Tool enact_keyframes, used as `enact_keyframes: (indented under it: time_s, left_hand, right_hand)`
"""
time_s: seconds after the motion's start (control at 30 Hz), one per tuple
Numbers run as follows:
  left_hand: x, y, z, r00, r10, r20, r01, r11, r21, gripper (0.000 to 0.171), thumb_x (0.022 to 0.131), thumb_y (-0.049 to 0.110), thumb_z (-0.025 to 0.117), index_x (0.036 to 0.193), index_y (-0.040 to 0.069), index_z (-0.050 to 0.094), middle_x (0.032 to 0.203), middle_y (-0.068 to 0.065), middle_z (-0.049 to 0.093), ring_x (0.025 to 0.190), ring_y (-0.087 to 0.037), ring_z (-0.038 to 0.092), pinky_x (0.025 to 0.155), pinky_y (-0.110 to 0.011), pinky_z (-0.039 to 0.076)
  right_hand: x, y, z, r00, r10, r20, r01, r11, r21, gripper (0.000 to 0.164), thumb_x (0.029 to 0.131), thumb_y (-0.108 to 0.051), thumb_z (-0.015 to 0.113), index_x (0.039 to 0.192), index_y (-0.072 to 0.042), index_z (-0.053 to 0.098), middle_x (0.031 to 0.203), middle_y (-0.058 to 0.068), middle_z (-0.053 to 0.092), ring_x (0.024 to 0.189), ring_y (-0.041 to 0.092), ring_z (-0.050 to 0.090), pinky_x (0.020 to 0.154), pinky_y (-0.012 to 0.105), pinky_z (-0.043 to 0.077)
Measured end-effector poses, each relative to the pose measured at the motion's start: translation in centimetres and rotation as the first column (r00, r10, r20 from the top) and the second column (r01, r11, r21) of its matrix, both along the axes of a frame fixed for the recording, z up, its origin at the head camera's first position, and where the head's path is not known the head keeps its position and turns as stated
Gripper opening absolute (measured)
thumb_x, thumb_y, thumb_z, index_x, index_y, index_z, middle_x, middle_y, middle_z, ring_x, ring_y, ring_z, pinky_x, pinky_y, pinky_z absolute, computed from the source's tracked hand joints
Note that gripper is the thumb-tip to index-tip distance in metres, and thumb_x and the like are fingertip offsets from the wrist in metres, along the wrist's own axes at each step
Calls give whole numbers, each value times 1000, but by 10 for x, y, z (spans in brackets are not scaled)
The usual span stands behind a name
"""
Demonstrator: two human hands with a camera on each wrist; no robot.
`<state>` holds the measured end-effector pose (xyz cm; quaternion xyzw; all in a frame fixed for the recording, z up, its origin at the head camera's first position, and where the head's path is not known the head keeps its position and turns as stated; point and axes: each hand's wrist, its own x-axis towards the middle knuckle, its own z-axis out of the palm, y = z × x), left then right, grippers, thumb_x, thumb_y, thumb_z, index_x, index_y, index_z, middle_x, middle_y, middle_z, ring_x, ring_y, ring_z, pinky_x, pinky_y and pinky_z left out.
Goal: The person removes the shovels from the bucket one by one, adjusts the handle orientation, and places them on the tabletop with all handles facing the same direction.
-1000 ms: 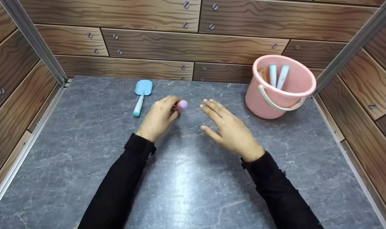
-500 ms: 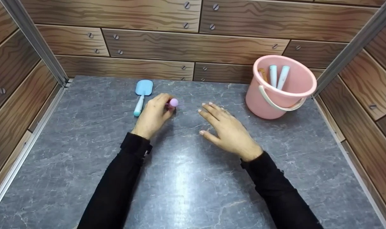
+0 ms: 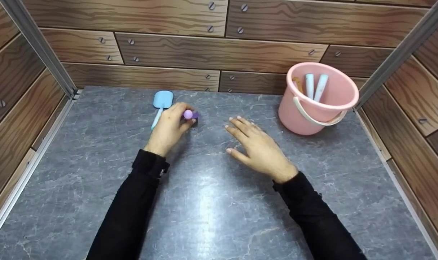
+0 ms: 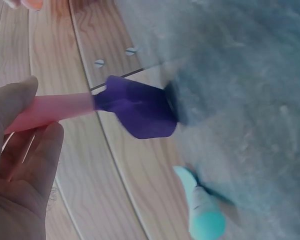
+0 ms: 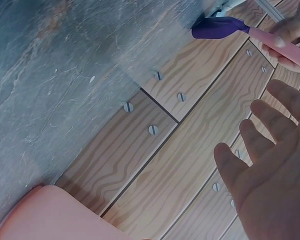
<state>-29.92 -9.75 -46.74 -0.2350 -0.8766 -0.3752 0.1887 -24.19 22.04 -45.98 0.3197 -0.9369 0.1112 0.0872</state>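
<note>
My left hand (image 3: 169,124) pinches the pink handle of a toy shovel (image 4: 140,107) between thumb and fingers. Its purple blade points down, with the tip right at the tabletop in the left wrist view. Just left of that hand lies a blue toy shovel (image 3: 163,99) with a turquoise-tipped handle, partly covered by the hand in the head view. My right hand (image 3: 260,148) holds nothing; its fingers are spread over the middle of the table, apart from the shovel, as the right wrist view also shows.
A pink bucket (image 3: 302,117) with a white handle stands at the back right. Two light blue handles (image 3: 320,87) and an orange-brown piece (image 3: 298,85) stick up inside it. Wood-patterned walls (image 3: 168,50) border the grey marbled table (image 3: 96,173) at the back and sides.
My left hand has moved left with the upright shovel, coming over the blue shovel's handle. My right hand shifted slightly down, then stayed still.
</note>
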Motion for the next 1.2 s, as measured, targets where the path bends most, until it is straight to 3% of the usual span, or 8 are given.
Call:
enact_keyframes:
  time_s: [0.37,0.67,0.87,1.07,1.2]
  left_hand:
    - [7,-8,13,997,42,-66,-42,999,-8,39,104,26,83,133,1,79,133,-18,84,127,-36,82,116,-49,68]
    - [9,-6,16,997,71,-42,-74,995,-69,39,111,20,76,143,-1,80,147,-23,81,139,-43,80,123,-51,66]
    - [9,0,13,995,84,-56,-90,989,-120,30,110,13,77,135,-3,84,137,-24,85,130,-43,84,117,-50,69]
    - [10,4,13,986,161,-40,-166,962,-217,17,107,5,83,123,4,87,126,-18,90,123,-40,87,110,-55,71]
    - [9,9,11,979,201,-22,-198,933,-302,8,108,1,79,113,3,85,114,-19,90,108,-43,89,92,-58,75]
  right_hand:
    - [0,0,2,1000,-6,14,6,1000,-5,73,118,-52,68,177,-13,53,191,13,43,180,40,38,148,65,33]
    - [0,-1,1,999,-15,31,15,1000,14,73,118,-51,68,179,-15,51,192,12,40,181,40,36,149,64,31]
    - [0,0,-2,999,-9,35,8,1000,23,74,119,-56,63,179,-14,51,192,12,40,181,40,36,150,63,30]
    - [-1,0,-2,1000,-3,25,3,1000,4,72,118,-52,67,177,-13,53,190,15,44,180,40,38,148,64,33]
    - [0,1,-1,1000,-9,22,9,1000,5,71,118,-51,68,177,-14,53,190,14,44,179,41,38,148,64,33]
